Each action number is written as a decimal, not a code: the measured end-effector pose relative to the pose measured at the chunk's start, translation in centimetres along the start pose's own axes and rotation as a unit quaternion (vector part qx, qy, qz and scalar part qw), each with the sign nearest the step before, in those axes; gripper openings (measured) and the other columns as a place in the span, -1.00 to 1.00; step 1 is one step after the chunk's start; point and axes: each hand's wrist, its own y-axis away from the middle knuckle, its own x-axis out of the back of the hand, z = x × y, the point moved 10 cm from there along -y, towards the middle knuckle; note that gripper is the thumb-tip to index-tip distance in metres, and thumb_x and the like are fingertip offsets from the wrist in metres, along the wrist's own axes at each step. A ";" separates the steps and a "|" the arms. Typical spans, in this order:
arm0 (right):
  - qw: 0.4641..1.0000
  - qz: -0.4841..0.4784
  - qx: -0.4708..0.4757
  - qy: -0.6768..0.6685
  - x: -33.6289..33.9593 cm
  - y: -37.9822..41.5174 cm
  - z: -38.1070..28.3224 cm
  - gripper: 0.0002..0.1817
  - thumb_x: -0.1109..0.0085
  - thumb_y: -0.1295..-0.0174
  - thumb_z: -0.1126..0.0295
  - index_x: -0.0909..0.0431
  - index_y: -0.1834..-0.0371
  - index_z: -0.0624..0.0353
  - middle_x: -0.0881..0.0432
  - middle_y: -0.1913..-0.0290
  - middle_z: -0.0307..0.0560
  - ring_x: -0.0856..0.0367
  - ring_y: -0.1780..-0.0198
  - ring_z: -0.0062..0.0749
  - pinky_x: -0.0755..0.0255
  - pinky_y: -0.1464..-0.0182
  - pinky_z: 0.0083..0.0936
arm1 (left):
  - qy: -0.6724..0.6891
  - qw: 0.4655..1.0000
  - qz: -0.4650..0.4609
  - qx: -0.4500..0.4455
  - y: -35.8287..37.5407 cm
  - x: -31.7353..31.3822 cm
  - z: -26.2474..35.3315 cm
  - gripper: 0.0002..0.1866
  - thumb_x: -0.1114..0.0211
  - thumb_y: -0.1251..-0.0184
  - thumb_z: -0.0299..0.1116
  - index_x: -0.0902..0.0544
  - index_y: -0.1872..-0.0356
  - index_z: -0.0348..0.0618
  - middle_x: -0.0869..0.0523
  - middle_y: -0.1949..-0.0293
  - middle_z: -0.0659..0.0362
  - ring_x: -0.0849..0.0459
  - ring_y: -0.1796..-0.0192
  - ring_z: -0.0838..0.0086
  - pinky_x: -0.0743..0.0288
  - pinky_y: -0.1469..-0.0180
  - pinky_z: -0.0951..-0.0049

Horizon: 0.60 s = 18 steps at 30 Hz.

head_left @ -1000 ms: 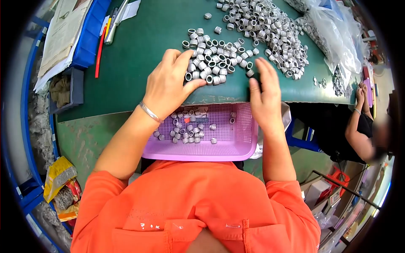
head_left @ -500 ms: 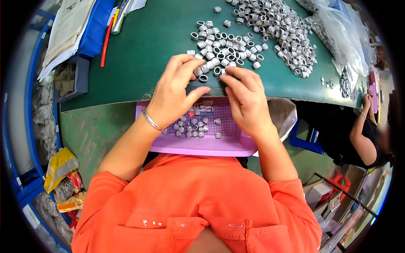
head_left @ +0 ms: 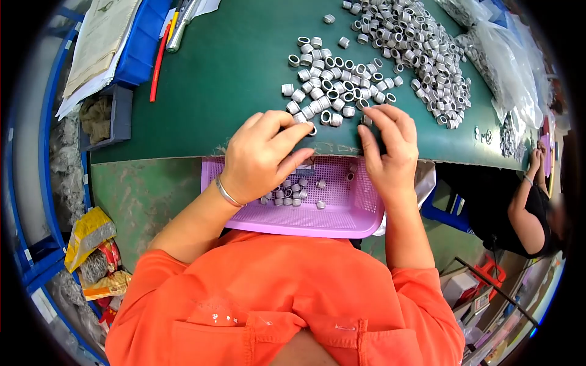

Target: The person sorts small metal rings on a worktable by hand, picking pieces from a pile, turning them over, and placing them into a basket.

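Observation:
Short grey metal rings (head_left: 332, 94) lie loosely spread on the green table, just beyond my hands. My left hand (head_left: 262, 152) is by the near edge of this group, its index fingertip at a ring (head_left: 312, 130) and its thumb held apart. Between the thumb and index finger of my right hand (head_left: 392, 149) is one metal ring (head_left: 366, 120), just above the table edge. Below the table edge, a pink perforated basket (head_left: 305, 227) holds several rings (head_left: 293, 194); my left hand and wrist cover part of it.
A large heap of rings (head_left: 421, 55) lies at the back right, beside clear plastic bags (head_left: 503, 61). On the left are a blue tray (head_left: 141, 46) with papers, a red pen (head_left: 160, 64) and a grey bin (head_left: 116, 116). Another person's arm (head_left: 525, 201) shows at far right.
My right hand has moved right, away from the left hand, with a ring between its fingers. The view has shifted slightly, and more of the basket's right side shows.

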 end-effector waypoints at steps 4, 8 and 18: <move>0.996 -0.054 0.047 -0.053 -1.8 -0.1 -1.4 -0.70 -0.25 0.01 0.66 -0.62 0.15 0.25 -0.57 0.13 0.00 -0.54 0.15 -0.11 -0.43 0.09 -0.32 | -0.006 1.000 -0.008 -0.019 0.2 -0.2 0.3 -0.56 -0.52 0.18 -0.40 -0.69 0.14 -0.14 -0.58 0.29 0.14 -0.56 0.31 0.28 -0.48 0.28 0.38; 0.999 0.011 0.038 -0.036 -0.2 -0.6 -0.5 -0.71 -0.24 -0.01 0.65 -0.61 0.15 0.25 -0.58 0.13 0.00 -0.55 0.14 -0.10 -0.43 0.08 -0.33 | 0.017 0.999 0.032 0.026 0.4 0.4 -0.4 -0.55 -0.53 0.20 -0.38 -0.69 0.14 -0.13 -0.57 0.26 0.15 -0.57 0.30 0.29 -0.49 0.27 0.40; 0.998 -0.030 -0.044 0.042 -0.1 0.0 2.3 -0.71 -0.08 -0.16 0.65 -0.58 0.04 0.29 -0.54 -0.06 0.08 -0.47 -0.08 -0.03 -0.33 -0.15 -0.29 | 0.010 1.000 0.025 -0.010 0.5 0.2 -0.1 -0.50 -0.56 0.27 -0.31 -0.67 0.14 -0.09 -0.54 0.28 0.18 -0.54 0.34 0.36 -0.47 0.34 0.42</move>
